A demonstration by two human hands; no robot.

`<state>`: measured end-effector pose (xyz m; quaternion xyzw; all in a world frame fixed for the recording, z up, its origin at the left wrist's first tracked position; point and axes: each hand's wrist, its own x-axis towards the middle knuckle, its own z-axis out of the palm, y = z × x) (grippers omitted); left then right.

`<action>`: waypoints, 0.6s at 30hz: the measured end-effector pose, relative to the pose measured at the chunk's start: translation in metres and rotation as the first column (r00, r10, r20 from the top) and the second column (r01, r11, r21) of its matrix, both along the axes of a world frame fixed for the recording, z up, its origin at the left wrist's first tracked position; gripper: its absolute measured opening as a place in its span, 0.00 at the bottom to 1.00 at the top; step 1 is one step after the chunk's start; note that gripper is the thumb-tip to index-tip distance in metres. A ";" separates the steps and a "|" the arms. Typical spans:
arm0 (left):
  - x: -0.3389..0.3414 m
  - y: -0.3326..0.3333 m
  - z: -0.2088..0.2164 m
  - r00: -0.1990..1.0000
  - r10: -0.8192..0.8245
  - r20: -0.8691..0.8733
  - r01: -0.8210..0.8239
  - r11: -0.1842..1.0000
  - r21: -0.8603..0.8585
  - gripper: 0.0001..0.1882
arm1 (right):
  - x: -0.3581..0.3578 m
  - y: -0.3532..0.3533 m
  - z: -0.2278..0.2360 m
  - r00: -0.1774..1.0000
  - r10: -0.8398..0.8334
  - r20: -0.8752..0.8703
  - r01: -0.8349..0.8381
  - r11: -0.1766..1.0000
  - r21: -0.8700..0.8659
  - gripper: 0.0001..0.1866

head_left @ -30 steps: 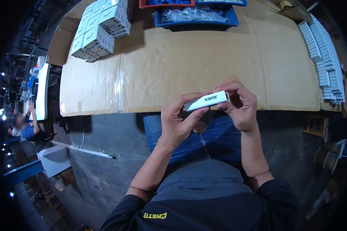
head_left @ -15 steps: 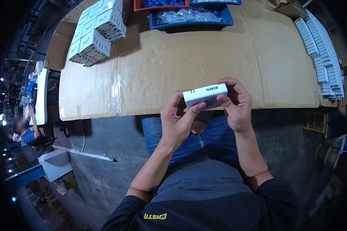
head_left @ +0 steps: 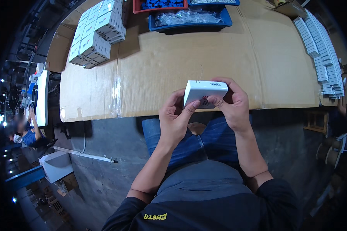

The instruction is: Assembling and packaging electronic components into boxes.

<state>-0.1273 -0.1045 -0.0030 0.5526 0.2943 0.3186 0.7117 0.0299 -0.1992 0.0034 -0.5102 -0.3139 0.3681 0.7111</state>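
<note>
A small white box (head_left: pixel 205 91) with dark print is held in front of me, just over the near edge of the cardboard-covered table (head_left: pixel 173 69). My left hand (head_left: pixel 176 116) grips its left end, thumb on the face toward me and fingers around behind. On the right end, my right hand (head_left: pixel 235 107) holds it the same way, its thumb pressed on the same face. The box is tilted, so its broad face and narrow top side both show. Its back is hidden, as are most of my fingertips.
Stacked white boxes (head_left: pixel 90 44) stand at the far left. A blue tray (head_left: pixel 189 29) of clear plastic pieces and a red tray (head_left: pixel 137 7) of blue parts sit at the back. More small boxes (head_left: pixel 323 57) line the right edge. A person (head_left: pixel 32 134) works at another table, left.
The box has tipped in my hands, so more of its broad face shows now and less of its narrow side. Both hands still hold it in nearly the same place.
</note>
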 end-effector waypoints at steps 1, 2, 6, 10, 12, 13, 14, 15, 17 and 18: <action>0.000 0.001 0.000 1.000 -0.014 0.000 0.014 1.000 0.022 0.17 | 0.001 -0.002 -0.008 1.000 0.016 -0.015 -0.016 1.000 -0.003 0.19; 0.000 0.002 0.000 1.000 -0.027 -0.001 0.027 0.999 0.044 0.17 | 0.001 -0.002 -0.013 0.999 0.031 -0.030 -0.032 0.999 -0.006 0.19; 0.003 0.001 0.006 1.000 0.003 -0.013 -0.002 0.999 0.051 0.19 | 0.008 0.006 -0.022 0.997 0.049 -0.051 -0.048 0.999 0.014 0.18; -0.005 0.016 0.004 0.990 -0.066 -0.121 0.070 0.997 0.031 0.22 | 0.031 0.013 -0.017 0.984 0.176 0.013 -0.174 0.979 -0.110 0.21; -0.006 0.020 0.005 0.983 -0.106 -0.148 0.118 0.990 0.074 0.24 | 0.036 0.015 -0.002 0.943 0.279 0.180 -0.268 0.960 -0.082 0.22; -0.006 0.021 0.006 0.993 -0.082 -0.081 0.089 0.992 0.093 0.25 | 0.037 0.016 0.008 0.919 0.348 0.187 -0.327 0.936 -0.134 0.22; -0.007 0.021 0.007 0.998 -0.059 -0.013 0.060 0.992 0.110 0.26 | 0.035 0.017 0.006 0.918 0.351 0.185 -0.330 0.934 -0.134 0.22; -0.006 0.021 0.008 1.000 -0.006 -0.019 0.008 0.991 0.131 0.25 | 0.034 0.019 0.003 0.927 0.312 0.209 -0.298 0.950 -0.096 0.21; -0.004 0.017 0.003 0.999 0.011 0.045 -0.015 0.995 0.096 0.23 | 0.030 0.022 -0.002 0.933 0.275 0.232 -0.269 0.962 -0.056 0.19; -0.004 0.014 -0.001 0.994 0.032 0.105 -0.039 0.998 0.057 0.22 | 0.026 0.022 -0.006 0.957 0.227 0.180 -0.233 0.973 0.008 0.18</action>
